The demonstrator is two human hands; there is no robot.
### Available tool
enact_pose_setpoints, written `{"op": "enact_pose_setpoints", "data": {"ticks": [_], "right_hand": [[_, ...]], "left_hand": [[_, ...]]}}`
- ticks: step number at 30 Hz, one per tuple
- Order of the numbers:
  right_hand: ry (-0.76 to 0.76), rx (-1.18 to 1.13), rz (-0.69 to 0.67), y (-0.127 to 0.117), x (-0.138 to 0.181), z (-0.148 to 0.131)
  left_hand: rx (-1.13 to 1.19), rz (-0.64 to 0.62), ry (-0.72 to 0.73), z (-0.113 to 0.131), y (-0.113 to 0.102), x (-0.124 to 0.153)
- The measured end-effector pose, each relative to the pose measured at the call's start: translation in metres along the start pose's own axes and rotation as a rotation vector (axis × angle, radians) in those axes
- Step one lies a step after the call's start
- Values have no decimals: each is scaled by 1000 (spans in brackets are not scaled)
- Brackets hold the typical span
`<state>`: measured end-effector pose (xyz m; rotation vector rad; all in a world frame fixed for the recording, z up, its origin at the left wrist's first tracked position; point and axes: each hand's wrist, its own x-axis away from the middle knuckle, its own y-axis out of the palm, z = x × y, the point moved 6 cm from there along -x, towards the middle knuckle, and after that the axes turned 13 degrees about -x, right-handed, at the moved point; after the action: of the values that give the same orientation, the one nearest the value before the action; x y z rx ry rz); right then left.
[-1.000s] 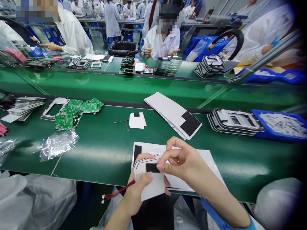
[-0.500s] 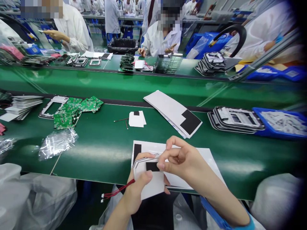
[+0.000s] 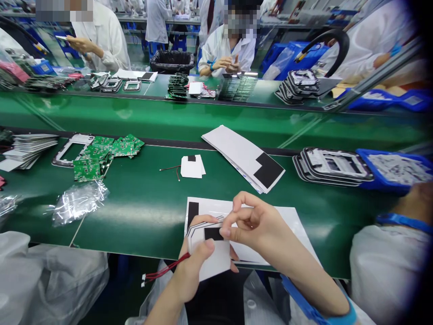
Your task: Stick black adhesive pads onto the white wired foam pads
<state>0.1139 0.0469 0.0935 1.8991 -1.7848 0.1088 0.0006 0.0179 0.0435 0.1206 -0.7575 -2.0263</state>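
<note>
A small stack of flat white panels (image 3: 214, 259) with red wires and white plugs is gripped in my left hand (image 3: 189, 275), its thumb pressing on the top panel. A black rectangular sticker (image 3: 211, 234) lies at that panel's upper edge. My right hand (image 3: 252, 225) pinches the sticker's right end between thumb and index finger, the other fingers curled. Beneath my hands, a white sheet (image 3: 287, 225) with a black strip at its left rests on the green table. Farther back, two more white panels (image 3: 191, 168) lie with thin wires, one bearing a black patch.
White sheets (image 3: 233, 151) with black stickers lie behind my hands. To the left are green circuit boards (image 3: 88, 168), a plastic bag (image 3: 79, 203) and stacked white panels (image 3: 32, 146). At right stand stacked frames (image 3: 333, 167), a blue bin (image 3: 394, 169) and a neighbour's arm (image 3: 385, 257).
My hands hold nearly the same pose on the panels and the sticker. At right, a neighbour's arm has come in over the table. The person opposite has brought both hands together.
</note>
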Motion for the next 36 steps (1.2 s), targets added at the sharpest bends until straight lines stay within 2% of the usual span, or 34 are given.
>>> {"op": "enact_pose_setpoints", "data": {"ticks": [6, 16, 22, 25, 30, 33, 36], "right_hand": [[-3, -3, 1, 0, 0, 1], [-40, 29, 90, -1, -1, 3], [-72, 91, 127, -4, 0, 2], [-112, 167, 150, -4, 2, 3], [-182, 345, 175, -3, -2, 9], [-157, 443, 173, -9, -12, 15], [-137, 605, 227, -19, -24, 15]], "left_hand": [[0, 27, -1, -3, -2, -1], [-21, 94, -45, -3, -4, -2], [-32, 90, -48, -4, -5, -2], [-37, 104, -52, -2, -4, -1], [-57, 238, -68, -5, -10, -3], [-39, 261, -81, -15, -15, -11], [31, 292, -74, -21, -24, -18]]}}
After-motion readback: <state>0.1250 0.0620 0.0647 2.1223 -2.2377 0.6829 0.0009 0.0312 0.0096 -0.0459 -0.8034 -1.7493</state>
